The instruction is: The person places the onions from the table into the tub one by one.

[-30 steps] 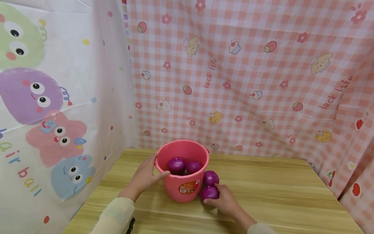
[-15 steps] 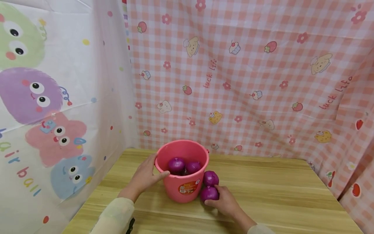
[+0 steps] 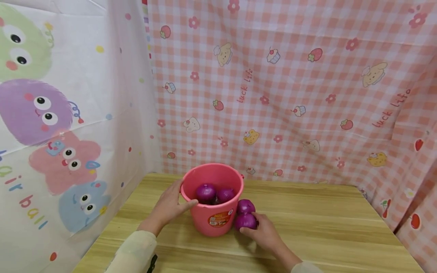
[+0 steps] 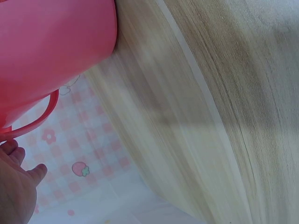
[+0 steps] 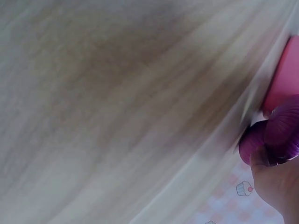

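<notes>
A pink bucket (image 3: pixel 216 218) with a round label stands on the table, with purple onions (image 3: pixel 206 192) inside. At its left rim, my left hand (image 3: pixel 169 203) grips the bucket, thumb over the front edge; the left wrist view shows the fingertips by its pink handle (image 4: pixel 37 123). To the right of the bucket, my right hand (image 3: pixel 264 231) holds a purple onion (image 3: pixel 246 221) between thumb and fingers. Another onion (image 3: pixel 246 206) sits just behind it, close to the bucket wall, partly covered by the held one.
The wood-grain table (image 3: pixel 317 223) extends to the right of the bucket. A pink checked cloth (image 3: pixel 290 83) hangs behind it, and a white cartoon-printed cloth (image 3: pixel 126 94) hangs on the left. A small dark object (image 3: pixel 152 263) shows beside the left sleeve.
The onion in my right hand has risen slightly and now covers more of the onion behind it. My left hand and the bucket hold their place.
</notes>
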`<state>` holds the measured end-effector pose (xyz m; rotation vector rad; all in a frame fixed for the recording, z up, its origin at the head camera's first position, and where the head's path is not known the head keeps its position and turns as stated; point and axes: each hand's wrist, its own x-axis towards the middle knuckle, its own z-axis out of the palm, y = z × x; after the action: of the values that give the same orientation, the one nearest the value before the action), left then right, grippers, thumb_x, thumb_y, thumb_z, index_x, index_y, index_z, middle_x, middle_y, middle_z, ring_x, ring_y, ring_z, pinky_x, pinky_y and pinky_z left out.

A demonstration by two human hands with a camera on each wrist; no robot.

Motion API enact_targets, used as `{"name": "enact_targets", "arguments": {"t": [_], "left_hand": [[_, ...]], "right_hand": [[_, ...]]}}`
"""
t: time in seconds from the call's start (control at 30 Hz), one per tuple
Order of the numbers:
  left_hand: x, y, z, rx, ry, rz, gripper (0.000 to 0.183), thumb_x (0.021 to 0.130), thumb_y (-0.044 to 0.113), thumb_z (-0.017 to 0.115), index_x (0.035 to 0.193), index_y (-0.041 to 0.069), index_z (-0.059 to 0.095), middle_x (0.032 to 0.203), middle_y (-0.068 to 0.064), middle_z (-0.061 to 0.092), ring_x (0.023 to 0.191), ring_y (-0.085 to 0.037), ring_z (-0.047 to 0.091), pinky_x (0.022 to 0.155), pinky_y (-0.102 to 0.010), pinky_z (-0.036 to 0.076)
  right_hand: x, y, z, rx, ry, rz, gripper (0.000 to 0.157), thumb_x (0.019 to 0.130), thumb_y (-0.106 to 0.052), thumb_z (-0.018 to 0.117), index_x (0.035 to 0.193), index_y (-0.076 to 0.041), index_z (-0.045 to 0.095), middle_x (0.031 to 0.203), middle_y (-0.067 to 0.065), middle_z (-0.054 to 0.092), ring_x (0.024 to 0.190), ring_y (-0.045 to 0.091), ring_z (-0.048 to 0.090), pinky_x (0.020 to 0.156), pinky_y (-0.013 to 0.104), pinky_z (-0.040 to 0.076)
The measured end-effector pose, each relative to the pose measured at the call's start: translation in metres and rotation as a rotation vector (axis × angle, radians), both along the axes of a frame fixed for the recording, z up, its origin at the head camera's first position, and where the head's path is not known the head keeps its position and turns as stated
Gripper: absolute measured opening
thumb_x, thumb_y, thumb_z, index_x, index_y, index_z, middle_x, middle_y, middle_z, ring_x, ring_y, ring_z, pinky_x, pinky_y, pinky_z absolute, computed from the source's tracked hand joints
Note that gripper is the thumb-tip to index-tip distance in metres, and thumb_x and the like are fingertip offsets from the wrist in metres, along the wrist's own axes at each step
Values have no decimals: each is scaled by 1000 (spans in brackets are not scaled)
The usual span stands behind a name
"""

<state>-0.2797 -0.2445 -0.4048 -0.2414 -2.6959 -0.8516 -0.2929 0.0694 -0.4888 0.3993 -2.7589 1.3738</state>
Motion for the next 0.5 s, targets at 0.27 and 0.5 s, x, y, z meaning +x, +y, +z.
{"name": "enact_targets", "arguments": {"t": [0.27, 0.5], "left_hand": [[0, -1, 0, -6, -10, 3, 96, 67, 73, 56, 143, 22, 25, 141, 1, 33, 127, -24, 32, 98, -54, 31], [0, -1, 0, -15, -19, 15, 96, 67, 74, 55, 143, 23, 24, 140, 3, 33, 127, -24, 31, 98, -55, 30]], "right_hand": [[-3, 1, 15, -81, 32, -48, 69, 70, -36, 77, 121, 2, 52, 109, 15, 54, 100, 27, 54, 84, 41, 47], [-8, 6, 27, -95, 55, -99, 71, 71, -35, 76, 123, 5, 50, 111, 18, 53, 102, 28, 54, 84, 40, 48]]}}
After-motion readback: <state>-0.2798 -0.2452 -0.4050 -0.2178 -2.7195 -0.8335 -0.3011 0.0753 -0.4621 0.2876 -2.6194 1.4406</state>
